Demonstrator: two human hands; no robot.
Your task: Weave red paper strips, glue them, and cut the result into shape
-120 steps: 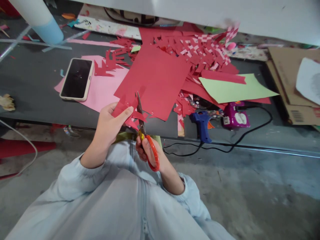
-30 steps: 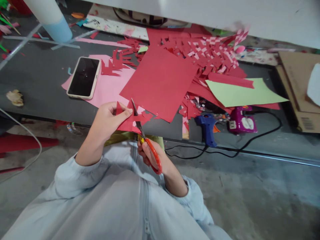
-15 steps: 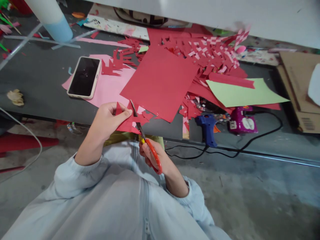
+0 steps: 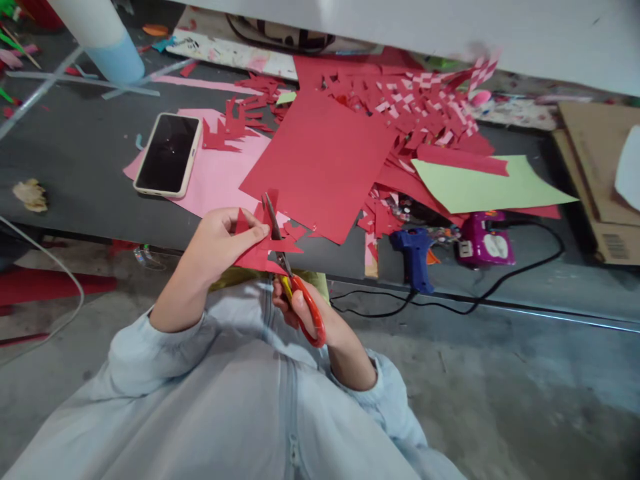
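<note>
Between thumb and fingers, my left hand (image 4: 217, 243) pinches a piece of red paper (image 4: 257, 259) with pointed, cut edges. My right hand (image 4: 300, 307) grips the handles of red-handled scissors (image 4: 313, 317), which also show some yellow. The scissor blades (image 4: 274, 227) point away from me, slightly parted, and cross the red paper close to my left fingertips. Just beyond the blades lies a large red sheet (image 4: 320, 160) on the dark table. Small red scraps (image 4: 294, 232) rest at its near corner.
A phone (image 4: 169, 155) lies on pink paper (image 4: 225, 167) to the left. Rightward are a blue glue gun (image 4: 417, 260), a purple box (image 4: 485, 240) with a black cable, green paper (image 4: 490, 187) and cardboard (image 4: 605, 167). Woven red-and-pink paper (image 4: 425, 107) sits behind. A blue-and-white cylinder (image 4: 113, 50) stands back left.
The scissor blades have opened a little wider. My left hand and the red paper have shifted slightly right and toward me, and a pointed strip now shows beside the blades.
</note>
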